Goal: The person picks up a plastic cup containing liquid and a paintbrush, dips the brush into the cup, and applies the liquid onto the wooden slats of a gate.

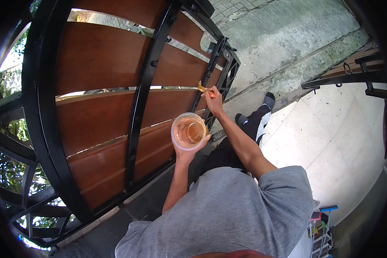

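My left hand (192, 150) is wrapped round a clear plastic cup (180, 132) with some amber liquid (196, 132) at its bottom. Up and to the right, my right hand (214, 102) grips a brush with a red-orange handle (212, 94). The brush's yellowish bristles (201, 87) are at the edge of a reddish-brown wooden slat (180, 63), beside a black metal upright of the gate. Whether the bristles touch the wood is hard to tell. The slats run across the black gate frame (144, 81) in front of me.
Black metal bars (43, 107) with foliage behind stand at the left. Pale floor tiles (322, 124) lie at the right, below a second gate part (348, 78). A concrete strip (284, 43) runs across the top. A stepladder (322, 241) is at the lower right.
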### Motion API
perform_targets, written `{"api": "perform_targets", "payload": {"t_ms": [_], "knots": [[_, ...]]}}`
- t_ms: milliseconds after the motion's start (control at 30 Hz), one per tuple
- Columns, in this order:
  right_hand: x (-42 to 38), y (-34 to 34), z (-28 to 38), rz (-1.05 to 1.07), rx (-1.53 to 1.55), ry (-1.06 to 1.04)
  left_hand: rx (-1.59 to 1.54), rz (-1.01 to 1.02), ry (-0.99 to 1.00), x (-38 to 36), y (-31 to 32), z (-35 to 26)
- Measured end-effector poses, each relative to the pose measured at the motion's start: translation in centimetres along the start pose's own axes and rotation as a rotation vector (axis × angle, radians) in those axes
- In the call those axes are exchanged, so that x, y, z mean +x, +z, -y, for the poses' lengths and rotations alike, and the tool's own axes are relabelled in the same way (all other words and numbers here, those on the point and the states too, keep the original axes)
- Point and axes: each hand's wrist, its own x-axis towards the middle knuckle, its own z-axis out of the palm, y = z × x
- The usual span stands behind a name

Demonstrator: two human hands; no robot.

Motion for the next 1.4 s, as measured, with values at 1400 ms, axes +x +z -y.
{"api": "perform_targets", "payload": {"t_ms": [1400], "knots": [[6.7, 0.4, 5.4, -0.083, 0.271, -0.126, 0.097, -0.004, 0.011, 0.3, -1.9, 0.2]]}}
